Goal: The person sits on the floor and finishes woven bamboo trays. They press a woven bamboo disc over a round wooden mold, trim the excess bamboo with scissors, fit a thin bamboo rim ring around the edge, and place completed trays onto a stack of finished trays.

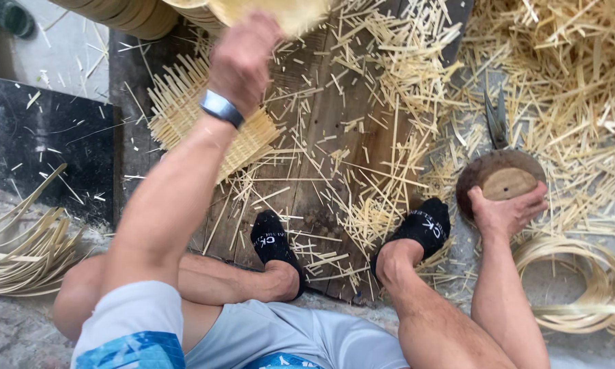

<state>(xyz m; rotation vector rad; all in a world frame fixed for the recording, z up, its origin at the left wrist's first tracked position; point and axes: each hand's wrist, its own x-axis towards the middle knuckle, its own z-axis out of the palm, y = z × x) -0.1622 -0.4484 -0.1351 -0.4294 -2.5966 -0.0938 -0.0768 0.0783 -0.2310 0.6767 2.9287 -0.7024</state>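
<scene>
Right grip: the round wooden block [502,181] is clasped at its near edge by the right hand [505,213], fingers curled over the rim.
Left grip: the left hand [242,58] is raised and closed on the pale woven piece [280,12] at the top of the view; the fingers are hidden behind the knuckles, so the hold is judged rather than seen.
Landmark: the dark wooden board [321,137] under both feet.
Block: set just off the board's right edge, flat side up, with scissors [496,119] lying just beyond it.
Woven mat [184,113]: laid on the board's left part, below the left hand.
Key relation: the mat is nearer to the left hand; the block is well apart, on the opposite side.
Bamboo strips [567,75]: heaped off the board's right side.
Coiled strips [580,287]: lying near the right forearm.
</scene>
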